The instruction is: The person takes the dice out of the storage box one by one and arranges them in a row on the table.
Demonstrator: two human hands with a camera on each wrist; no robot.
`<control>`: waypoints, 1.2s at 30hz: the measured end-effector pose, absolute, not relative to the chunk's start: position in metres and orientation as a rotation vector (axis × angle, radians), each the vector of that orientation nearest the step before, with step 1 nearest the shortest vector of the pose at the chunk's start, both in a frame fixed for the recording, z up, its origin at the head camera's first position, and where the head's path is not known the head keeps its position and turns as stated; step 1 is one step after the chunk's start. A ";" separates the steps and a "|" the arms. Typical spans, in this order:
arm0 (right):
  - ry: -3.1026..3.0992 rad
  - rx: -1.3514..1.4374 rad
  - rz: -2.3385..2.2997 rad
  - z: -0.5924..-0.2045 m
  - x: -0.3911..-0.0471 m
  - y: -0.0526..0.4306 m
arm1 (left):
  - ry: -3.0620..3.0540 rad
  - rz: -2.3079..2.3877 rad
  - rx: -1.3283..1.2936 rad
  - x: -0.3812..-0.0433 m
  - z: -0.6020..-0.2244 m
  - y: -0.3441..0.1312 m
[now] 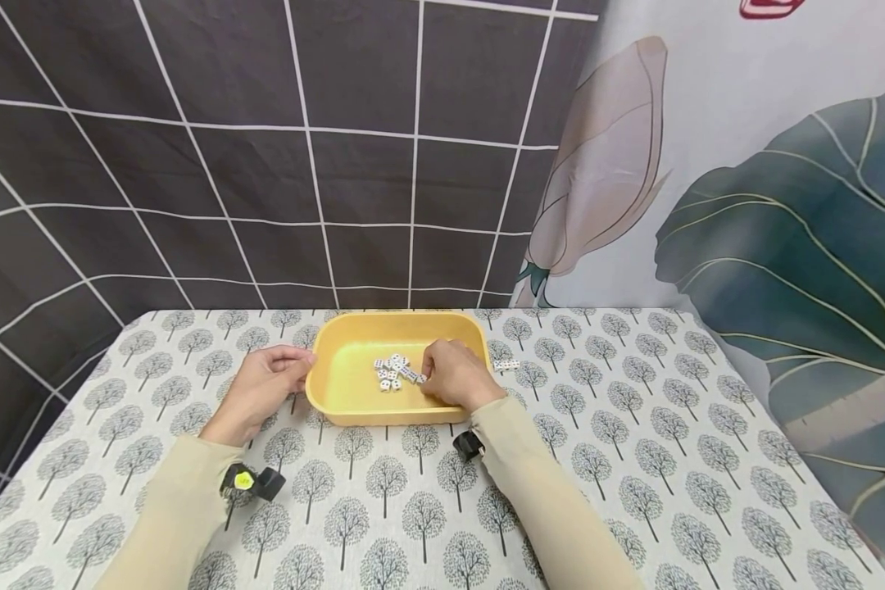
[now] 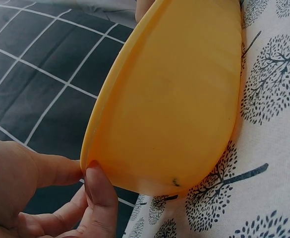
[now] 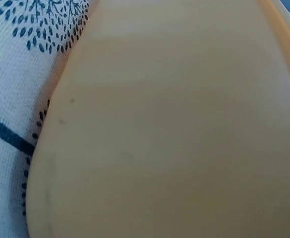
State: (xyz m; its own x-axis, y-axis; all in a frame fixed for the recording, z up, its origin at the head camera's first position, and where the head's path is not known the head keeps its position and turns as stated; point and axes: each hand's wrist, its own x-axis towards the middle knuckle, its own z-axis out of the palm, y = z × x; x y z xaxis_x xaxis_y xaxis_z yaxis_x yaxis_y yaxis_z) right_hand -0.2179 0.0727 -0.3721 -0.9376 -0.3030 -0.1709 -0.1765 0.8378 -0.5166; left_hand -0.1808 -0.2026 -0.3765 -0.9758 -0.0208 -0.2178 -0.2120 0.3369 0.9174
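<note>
The white dice (image 1: pixel 392 375) lie loosely clustered near the middle of the yellow tray (image 1: pixel 383 418). The right hand (image 1: pixel 453 373) reaches in at their three o'clock; its fingertips are hidden, so I cannot tell whether it grasps a die. A careless sweep there could scatter the cluster. At nine o'clock, the left hand (image 1: pixel 265 381) pinches the rim; a tug might slide the tray into the dice row (image 1: pixel 506 365) just outside three o'clock, breaking its line.
</note>
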 end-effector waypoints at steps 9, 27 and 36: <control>2.757 -0.322 -0.813 -0.371 -0.216 0.074 | 2.426 1.718 -0.211 -0.181 -0.377 -0.202; 2.686 -0.437 -0.952 -0.358 -0.220 0.085 | 2.430 1.705 -0.222 -0.181 -0.377 -0.202; 2.777 -0.511 -0.883 -0.349 -0.223 0.094 | 2.435 1.702 -0.215 -0.180 -0.375 -0.201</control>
